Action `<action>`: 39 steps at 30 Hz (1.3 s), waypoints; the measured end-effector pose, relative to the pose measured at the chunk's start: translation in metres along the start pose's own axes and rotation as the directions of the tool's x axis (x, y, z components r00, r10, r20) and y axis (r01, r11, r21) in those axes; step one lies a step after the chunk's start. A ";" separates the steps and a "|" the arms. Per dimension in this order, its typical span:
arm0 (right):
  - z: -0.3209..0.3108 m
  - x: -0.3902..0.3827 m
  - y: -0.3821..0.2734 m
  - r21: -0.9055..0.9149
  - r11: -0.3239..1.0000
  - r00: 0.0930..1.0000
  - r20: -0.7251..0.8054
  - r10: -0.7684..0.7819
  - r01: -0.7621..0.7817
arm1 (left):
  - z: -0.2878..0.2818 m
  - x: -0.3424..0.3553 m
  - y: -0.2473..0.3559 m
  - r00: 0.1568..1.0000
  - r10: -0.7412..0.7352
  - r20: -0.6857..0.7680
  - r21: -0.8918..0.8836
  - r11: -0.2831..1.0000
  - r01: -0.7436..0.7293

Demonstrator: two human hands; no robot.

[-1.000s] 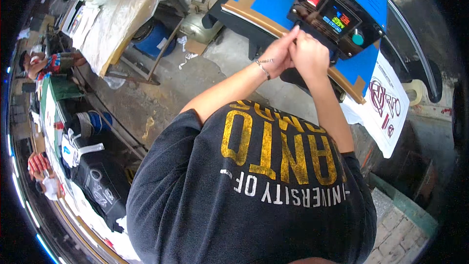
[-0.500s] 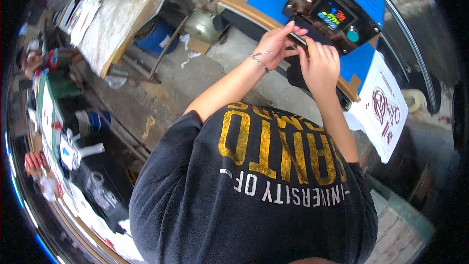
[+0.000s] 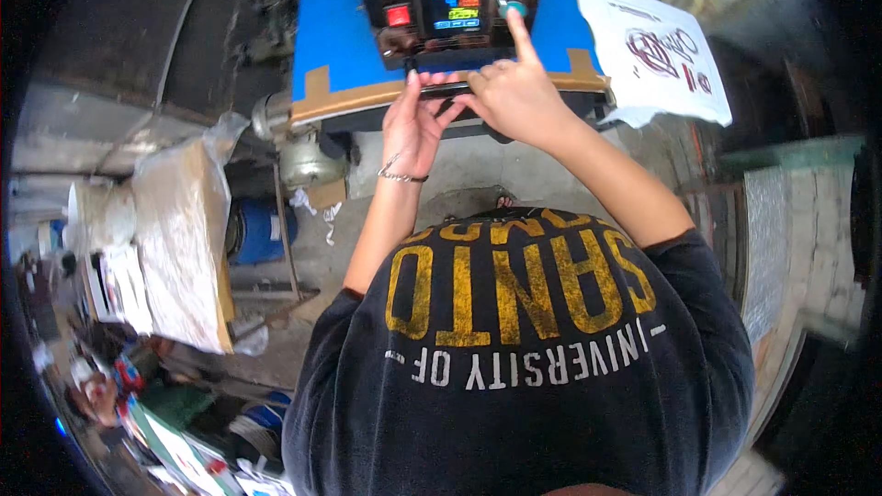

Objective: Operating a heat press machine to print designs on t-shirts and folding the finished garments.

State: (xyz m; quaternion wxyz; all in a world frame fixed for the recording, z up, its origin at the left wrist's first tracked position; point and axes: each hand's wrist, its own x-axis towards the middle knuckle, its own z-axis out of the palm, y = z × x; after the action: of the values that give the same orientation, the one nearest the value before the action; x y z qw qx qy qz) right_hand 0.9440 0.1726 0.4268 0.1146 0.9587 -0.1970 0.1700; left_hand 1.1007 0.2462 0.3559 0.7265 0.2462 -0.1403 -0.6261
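Observation:
A heat-press-like machine with a black control box [image 3: 386, 0] sits ahead of me, its lit display [image 3: 457, 13] between a red switch [image 3: 397, 15] and a green round button [image 3: 511, 7]. A slim black bar [image 3: 445, 89], seemingly its front handle, runs along the near side. My left hand [image 3: 415, 127], palm up and wearing a bracelet, has its fingers curled round the bar's left part. My right hand [image 3: 516, 96] reaches its index finger out onto the green button. Its other fingers fold in at the bar's right part, which they hide, and its thumb lies below.
Brown-taped blue board [image 3: 331, 46] surrounds the box. To the right hangs a white printed cloth [image 3: 611, 23]. At left stand a plastic-wrapped board [image 3: 175, 239], a blue drum [image 3: 262, 230] and a round metal tank [image 3: 312, 161] on the floor.
My view has swung so the machine now sits upright before me. The right index finger has stretched from the bar to the green button; the left hand stays at the bar.

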 end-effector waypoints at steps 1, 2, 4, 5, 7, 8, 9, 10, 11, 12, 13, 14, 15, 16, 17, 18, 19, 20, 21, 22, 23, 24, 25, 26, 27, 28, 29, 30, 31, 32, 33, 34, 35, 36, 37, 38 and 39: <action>0.002 0.001 0.001 -0.005 1.000 1.000 0.025 0.014 -0.014 | -0.002 0.002 0.001 1.000 -0.009 0.011 0.016 1.000 0.008; 0.002 0.003 -0.001 -0.006 1.000 0.999 0.051 0.018 -0.018 | -0.003 0.002 0.002 1.000 -0.020 0.007 0.012 1.000 0.020; -0.001 0.004 -0.001 -0.028 0.999 0.996 0.092 0.020 -0.017 | -0.002 0.001 0.002 1.000 -0.018 0.013 0.046 0.999 0.017; 0.000 0.004 0.000 -0.021 1.000 0.996 0.083 0.014 -0.012 | -0.003 0.002 0.000 0.999 -0.021 0.025 0.046 0.999 0.020; 0.001 -0.001 0.004 -0.003 1.000 0.998 0.055 0.000 0.000 | 0.000 0.003 -0.003 1.000 -0.012 -0.002 0.055 0.998 0.013; -0.002 -0.002 0.004 0.012 1.000 0.998 0.061 0.001 -0.002 | 0.000 0.003 -0.003 1.000 -0.014 -0.011 0.048 0.999 0.014; -0.003 -0.008 0.008 0.064 0.998 1.000 0.002 -0.018 0.018 | -0.002 0.004 -0.005 0.999 0.002 -0.032 0.052 0.999 -0.001; 0.000 -0.016 0.015 0.111 0.993 0.998 -0.061 -0.036 0.042 | -0.002 0.005 -0.010 0.999 0.020 -0.051 0.057 0.998 -0.017; 0.006 -0.025 0.023 0.246 0.965 0.978 -0.208 -0.034 0.086 | 0.003 0.004 -0.015 0.993 0.071 -0.096 0.099 0.993 -0.061; 0.008 -0.043 0.029 0.287 0.954 0.922 -0.387 0.030 0.090 | -0.002 0.008 -0.022 0.991 0.099 -0.090 0.093 0.992 -0.091; 0.003 -0.062 0.035 0.316 0.948 0.920 -0.384 0.080 0.049 | -0.003 0.010 -0.025 0.980 0.159 -0.121 0.068 0.986 -0.152; -0.004 -0.085 0.041 0.346 0.938 0.915 -0.383 0.126 0.016 | -0.002 0.012 -0.032 0.962 0.224 -0.155 0.045 0.975 -0.219; -0.004 -0.113 0.049 0.341 0.940 0.910 -0.388 0.144 -0.004 | 0.000 0.018 -0.048 0.910 0.345 -0.228 0.100 0.938 -0.331; 0.003 -0.145 0.057 0.422 0.901 0.920 -0.306 0.246 -0.101 | 0.000 0.024 -0.065 0.836 0.468 -0.288 0.164 0.884 -0.439; 0.010 -0.179 0.064 0.493 0.848 0.917 -0.217 0.335 -0.194 | -0.020 0.032 -0.085 0.855 0.503 -0.128 0.217 0.855 -0.471; 0.012 -0.214 0.069 0.520 0.808 0.896 -0.163 0.413 -0.278 | -0.046 0.041 -0.115 0.855 0.474 0.209 0.220 0.829 -0.513; 0.018 -0.257 0.074 0.534 0.753 0.856 -0.101 0.507 -0.383 | -0.024 0.039 -0.156 0.955 0.296 0.002 0.341 0.898 -0.279; 0.021 -0.295 0.079 0.545 0.659 0.820 0.097 0.564 -0.518 | -0.030 0.044 -0.194 0.996 0.032 -0.079 0.242 0.970 -0.011; 0.026 -0.331 0.084 0.527 0.561 0.756 0.293 0.586 -0.639 | -0.037 0.049 -0.237 0.982 -0.155 -0.110 0.121 0.978 0.168; 0.032 -0.371 0.085 0.444 0.553 0.704 0.342 0.623 -0.705 | -0.031 0.059 -0.284 0.912 -0.267 -0.312 0.205 0.918 0.339; 0.037 -0.409 0.085 0.363 0.541 0.650 0.385 0.655 -0.759 | -0.017 0.067 -0.319 0.864 -0.422 -0.274 0.330 0.803 0.496; 0.042 -0.443 0.084 0.409 0.472 0.619 0.404 0.673 -0.781 | -0.012 0.080 -0.349 0.822 -0.510 -0.254 0.317 0.759 0.568; 0.039 -0.475 0.083 0.440 0.385 0.566 0.426 0.706 -0.811 | -0.010 0.102 -0.383 0.816 -0.554 -0.167 0.393 0.721 0.570; 0.033 -0.505 0.087 0.420 0.365 0.539 0.447 0.714 -0.831 | 0.001 0.122 -0.413 0.808 -0.566 -0.162 0.401 0.710 0.578; 0.027 -0.530 0.091 0.397 0.342 0.508 0.464 0.726 -0.852 | 0.016 0.142 -0.442 0.817 -0.523 -0.242 0.469 0.674 0.570; 0.018 -0.548 0.095 0.395 0.334 0.499 0.458 0.736 -0.856 | 0.025 0.162 -0.467 0.828 -0.461 -0.318 0.533 0.636 0.558; 0.007 -0.558 0.099 0.369 0.300 0.450 0.439 0.778 -0.879 | 0.014 0.185 -0.483 0.833 -0.453 -0.319 0.539 0.636 0.552; 0.001 -0.560 0.110 0.367 0.302 0.447 0.425 0.787 -0.880 | -0.019 0.207 -0.477 0.878 -0.382 -0.289 0.477 0.738 0.478; 0.000 -0.568 0.118 0.383 0.306 0.459 0.419 0.783 -0.872 | -0.037 0.224 -0.480 0.908 -0.342 -0.242 0.422 0.806 0.416; -0.002 -0.585 0.123 0.364 0.320 0.442 0.330 0.834 -0.875 | -0.024 0.228 -0.492 0.835 -0.435 -0.338 0.348 0.766 0.540; -0.002 -0.599 0.127 0.345 0.340 0.432 0.239 0.869 -0.875 | -0.014 0.224 -0.501 0.831 -0.452 -0.324 0.319 0.775 0.545; -0.003 -0.613 0.130 0.331 0.309 0.395 0.235 0.888 -0.892 | 0.014 0.212 -0.508 0.822 -0.481 -0.304 0.291 0.775 0.561; -0.007 -0.615 0.138 0.354 0.285 0.381 0.241 0.893 -0.891 | 0.012 0.212 -0.501 0.826 -0.467 -0.315 0.288 0.782 0.552; -0.008 -0.629 0.137 0.342 0.199 0.291 0.243 0.925 -0.919 | 0.059 0.195 -0.514 0.796 -0.368 -0.480 0.416 0.703 0.576; -0.008 -0.631 0.144 0.353 0.202 0.294 0.230 0.928 -0.913 | 0.053 0.195 -0.499 0.874 -0.307 -0.377 0.414 0.788 0.455; -0.007 -0.642 0.143 0.371 0.048 0.167 0.295 0.941 -0.928 | 0.090 0.201 -0.499 0.852 -0.172 -0.495 0.554 0.693 0.462; -0.008 -0.646 0.143 0.395 -0.080 0.078 0.367 0.927 -0.915 | 0.104 0.211 -0.482 0.894 0.177 -0.412 0.875 0.351 0.334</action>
State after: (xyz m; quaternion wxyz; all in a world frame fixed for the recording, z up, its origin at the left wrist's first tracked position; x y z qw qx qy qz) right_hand 0.3238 0.2657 0.2161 -0.3050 0.5468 -0.7356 0.2586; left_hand 0.6798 -0.0254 0.1646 0.4350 0.7547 -0.2907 -0.3959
